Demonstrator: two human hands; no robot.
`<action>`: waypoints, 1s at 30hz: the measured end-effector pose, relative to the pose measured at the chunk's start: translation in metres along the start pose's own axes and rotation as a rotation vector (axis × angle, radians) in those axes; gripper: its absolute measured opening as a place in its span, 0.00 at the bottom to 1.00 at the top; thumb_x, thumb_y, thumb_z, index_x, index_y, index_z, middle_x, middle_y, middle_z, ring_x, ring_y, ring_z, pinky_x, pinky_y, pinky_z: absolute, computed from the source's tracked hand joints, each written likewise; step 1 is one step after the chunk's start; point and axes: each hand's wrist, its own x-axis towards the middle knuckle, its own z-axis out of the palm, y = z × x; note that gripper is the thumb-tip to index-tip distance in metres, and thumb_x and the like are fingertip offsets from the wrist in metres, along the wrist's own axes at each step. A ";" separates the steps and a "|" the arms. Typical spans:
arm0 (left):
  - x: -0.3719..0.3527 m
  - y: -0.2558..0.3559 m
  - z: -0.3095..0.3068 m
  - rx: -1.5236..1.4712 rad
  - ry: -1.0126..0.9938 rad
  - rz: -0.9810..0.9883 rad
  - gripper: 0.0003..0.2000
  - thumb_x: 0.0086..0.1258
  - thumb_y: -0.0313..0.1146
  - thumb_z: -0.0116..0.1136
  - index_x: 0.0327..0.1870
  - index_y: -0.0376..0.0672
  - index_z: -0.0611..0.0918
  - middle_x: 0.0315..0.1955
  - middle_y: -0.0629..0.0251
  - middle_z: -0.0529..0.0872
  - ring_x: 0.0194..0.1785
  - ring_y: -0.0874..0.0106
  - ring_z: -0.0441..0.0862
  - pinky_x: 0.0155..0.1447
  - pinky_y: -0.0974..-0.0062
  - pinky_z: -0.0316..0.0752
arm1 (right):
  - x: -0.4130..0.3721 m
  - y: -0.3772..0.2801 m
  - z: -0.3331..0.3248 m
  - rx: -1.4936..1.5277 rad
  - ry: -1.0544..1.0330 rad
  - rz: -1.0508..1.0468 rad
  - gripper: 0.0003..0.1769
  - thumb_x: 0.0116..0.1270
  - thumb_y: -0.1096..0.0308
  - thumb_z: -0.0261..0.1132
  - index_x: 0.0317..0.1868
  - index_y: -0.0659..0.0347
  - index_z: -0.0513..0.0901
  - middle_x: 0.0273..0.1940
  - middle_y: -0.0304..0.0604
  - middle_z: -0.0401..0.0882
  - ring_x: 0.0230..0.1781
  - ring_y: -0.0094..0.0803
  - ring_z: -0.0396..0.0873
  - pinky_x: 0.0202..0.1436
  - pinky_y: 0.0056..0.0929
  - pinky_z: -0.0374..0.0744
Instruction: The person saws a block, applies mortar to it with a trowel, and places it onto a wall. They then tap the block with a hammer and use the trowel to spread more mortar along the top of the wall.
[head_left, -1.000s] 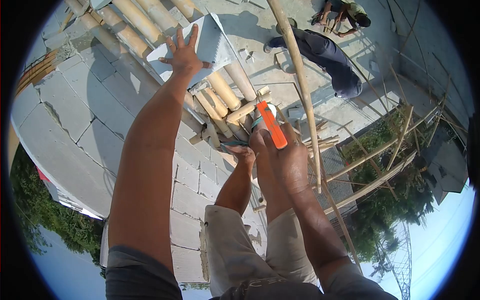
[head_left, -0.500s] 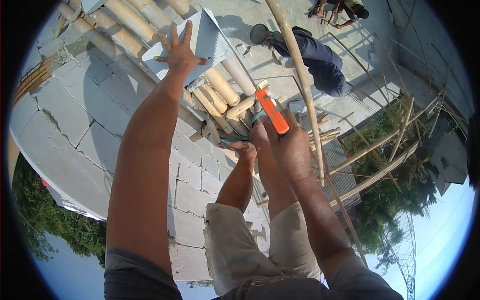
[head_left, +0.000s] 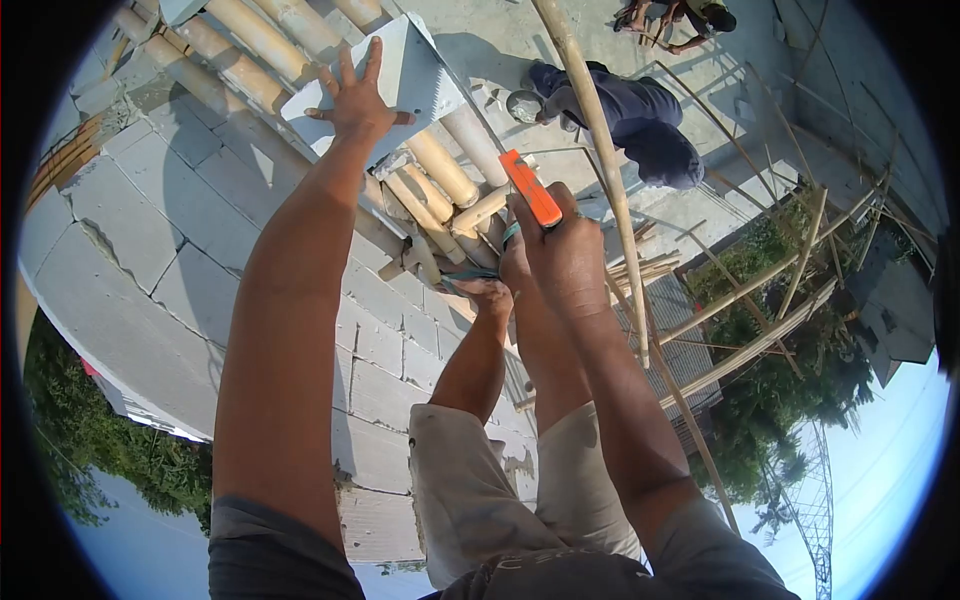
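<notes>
My left hand (head_left: 358,105) lies with its fingers spread on a pale grey block (head_left: 412,62), pressing its upper face. A jagged, toothed edge runs down the block's right side, close to a thin dark blade. My right hand (head_left: 562,240) is wrapped round the orange handle (head_left: 530,188) of a saw, whose blade (head_left: 466,98) extends up and left along the block's right side. Bamboo poles (head_left: 440,165) lie beneath and around the block.
A pale block wall (head_left: 180,270) curves along the left. An upright bamboo pole (head_left: 605,150) stands right of the saw. Beyond it, a person in dark clothes (head_left: 640,115) bends over; another person (head_left: 700,20) is farther back. Bamboo scaffolding (head_left: 750,290) fills the right.
My right hand and the orange handle have moved slightly up and left. My left hand stays spread on the block. The person in dark clothes has shifted position.
</notes>
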 end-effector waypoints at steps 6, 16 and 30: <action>-0.007 0.000 0.003 0.019 0.024 0.029 0.70 0.34 0.54 0.88 0.81 0.87 0.47 0.84 0.73 0.41 0.85 0.45 0.39 0.66 0.09 0.55 | 0.091 -0.040 0.031 -0.069 0.054 -0.103 0.24 0.74 0.48 0.65 0.47 0.64 0.81 0.31 0.60 0.86 0.37 0.60 0.87 0.45 0.52 0.84; 0.004 -0.008 0.005 -0.036 0.072 0.080 0.69 0.37 0.55 0.87 0.82 0.86 0.47 0.85 0.68 0.41 0.85 0.43 0.38 0.67 0.09 0.53 | 0.058 -0.012 0.021 -0.028 0.043 -0.079 0.19 0.74 0.52 0.65 0.46 0.63 0.82 0.35 0.58 0.87 0.36 0.56 0.88 0.42 0.51 0.85; 0.004 -0.005 0.002 -0.057 0.062 0.066 0.71 0.35 0.55 0.88 0.81 0.88 0.45 0.85 0.72 0.40 0.85 0.44 0.35 0.68 0.09 0.51 | 0.032 -0.006 0.023 -0.072 0.011 0.001 0.22 0.75 0.49 0.64 0.48 0.63 0.81 0.32 0.59 0.86 0.37 0.59 0.87 0.42 0.51 0.85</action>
